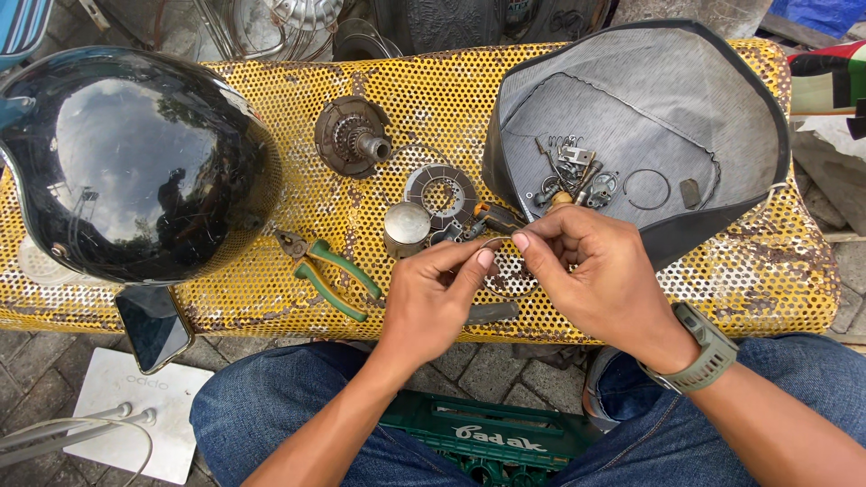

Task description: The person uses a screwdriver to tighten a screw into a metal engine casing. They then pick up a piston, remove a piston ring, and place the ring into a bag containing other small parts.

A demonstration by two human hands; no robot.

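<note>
As both hands point(514, 280) pinch wire ring point(498, 242), pliers point(329, 268) beside

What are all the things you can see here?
Bench: one, yellow, rusty, full of holes, across the middle.
Helmet: one, shiny black, on the bench's left end.
Phone: one, dark, at the bench's front edge, left.
Pliers: one, green handles, on the bench beside the helmet.
Gear hub: one, rusty brown, bench middle.
Disc: one, grey, ringed, below the hub.
Cup: one, silver, left of the disc.
Rubber sheet: one, grey-black, right, curled like a bowl.
Small parts: many, metal, in the sheet.
Crate: one, green, under the knees.
Watch: one, olive, right wrist.
Left hand: pinching a thin wire ring.
Right hand: pinching the same ring.
</note>
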